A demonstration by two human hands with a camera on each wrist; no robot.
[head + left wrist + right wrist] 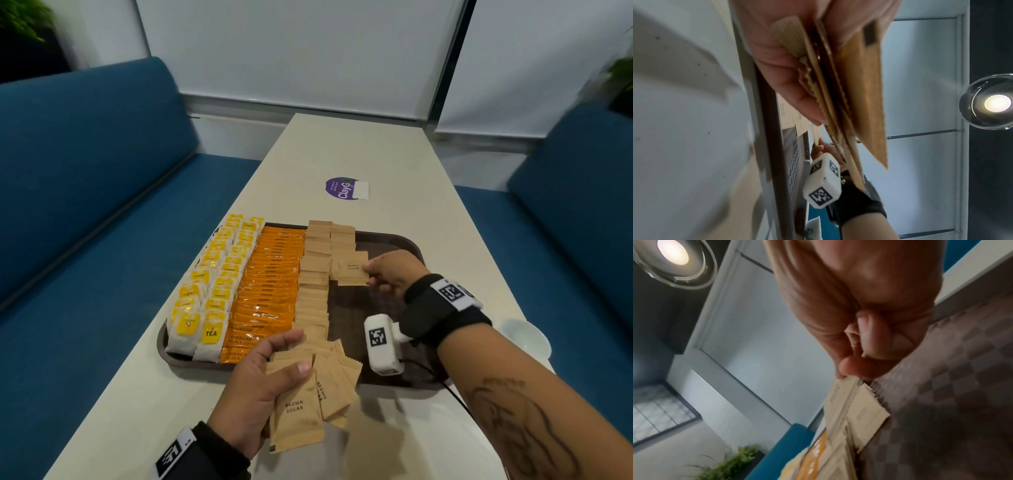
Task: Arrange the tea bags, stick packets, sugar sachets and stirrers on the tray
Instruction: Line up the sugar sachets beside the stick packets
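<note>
At the lower middle of the frame the left hand (pixel 255 383) holds a fan of brown sugar sachets (pixel 308 397), its grip closed around them. The right hand (pixel 394 270) pinches one sachet (pixel 352 270) over the brown tray (pixel 390 240) on the counter (pixel 342 154), beside rows of tea bags (pixel 212 284) and orange coffee stick packets (pixel 270 284).

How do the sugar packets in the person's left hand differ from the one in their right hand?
The left hand grips a fanned bundle of sugar packets over the tray's near edge. The right hand pinches a single packet by its edge, at the second sugar row. All are tan paper printed BROWN SUGAR.
</note>
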